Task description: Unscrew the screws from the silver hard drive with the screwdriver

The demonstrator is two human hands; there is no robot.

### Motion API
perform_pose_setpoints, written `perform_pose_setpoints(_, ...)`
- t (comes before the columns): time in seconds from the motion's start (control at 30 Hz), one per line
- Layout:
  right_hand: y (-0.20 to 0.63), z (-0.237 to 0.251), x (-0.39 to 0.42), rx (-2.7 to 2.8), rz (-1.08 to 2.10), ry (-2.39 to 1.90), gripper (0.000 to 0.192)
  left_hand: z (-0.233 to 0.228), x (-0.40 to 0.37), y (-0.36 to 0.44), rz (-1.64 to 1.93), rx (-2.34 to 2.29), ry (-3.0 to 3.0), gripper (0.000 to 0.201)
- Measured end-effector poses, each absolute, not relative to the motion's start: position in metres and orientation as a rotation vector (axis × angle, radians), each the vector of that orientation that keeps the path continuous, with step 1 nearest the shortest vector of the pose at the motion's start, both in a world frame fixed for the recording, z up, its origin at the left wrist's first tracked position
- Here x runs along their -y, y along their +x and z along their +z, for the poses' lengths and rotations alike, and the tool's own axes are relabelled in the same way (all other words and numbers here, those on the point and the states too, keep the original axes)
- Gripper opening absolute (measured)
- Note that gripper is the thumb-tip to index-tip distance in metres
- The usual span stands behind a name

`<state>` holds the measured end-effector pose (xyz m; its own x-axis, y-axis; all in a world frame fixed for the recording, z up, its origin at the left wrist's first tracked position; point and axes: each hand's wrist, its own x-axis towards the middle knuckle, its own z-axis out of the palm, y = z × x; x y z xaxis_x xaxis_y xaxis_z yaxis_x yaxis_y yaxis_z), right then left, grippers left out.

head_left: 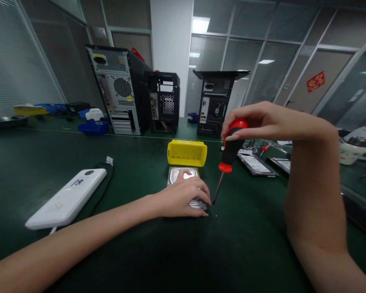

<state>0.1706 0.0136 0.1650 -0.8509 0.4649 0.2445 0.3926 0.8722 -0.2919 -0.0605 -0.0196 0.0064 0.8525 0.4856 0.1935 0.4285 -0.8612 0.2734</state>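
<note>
So the right hand [264, 120] is clamped round the red-and-black handle of a screwdriver [228, 156], held nearly upright with the top leaning a bit to the right. Its tip points down-left and lands right at the near right corner of the hard drive [183, 176]. The left hand [183, 198] lies flat on the drive, fingers spread over its near end, pressing rather than gripping. The drive's long axis runs away from the hands, toward a yellow tray [187, 153] just past it. Plenty of bare green table [232, 244] nearer than both hands. A white box [67, 199] sits well left of the left forearm, and more drives [256, 165] lie beyond the screwdriver.
</note>
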Motion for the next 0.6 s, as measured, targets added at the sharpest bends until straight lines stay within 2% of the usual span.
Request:
perform_pose_setpoints(0.13, 0.195, 0.170, -0.011, 2.461, 0.263, -0.784, 0.030, 0.011, 0.022, -0.045, 0.380, -0.712, 2.907, 0.025)
perform_pose_setpoints(0.27, 0.222, 0.171, -0.007, 2.094, 0.283, -0.852, 0.027, 0.012, 0.022, -0.037, 0.297, -0.522, 3.109, 0.020)
perform_pose_setpoints(0.37, 0.230, 0.171, -0.007, 2.037, 0.241, -0.849, 0.025, 0.006, 0.021, -0.038, 0.317, -0.380, 3.188, 0.021)
perform_pose_setpoints(0.6, 0.224, 0.168, -0.016, 2.107, 0.218, -0.858, 0.034, -0.007, 0.026, -0.037, 0.342, -0.172, 3.452, 0.018)
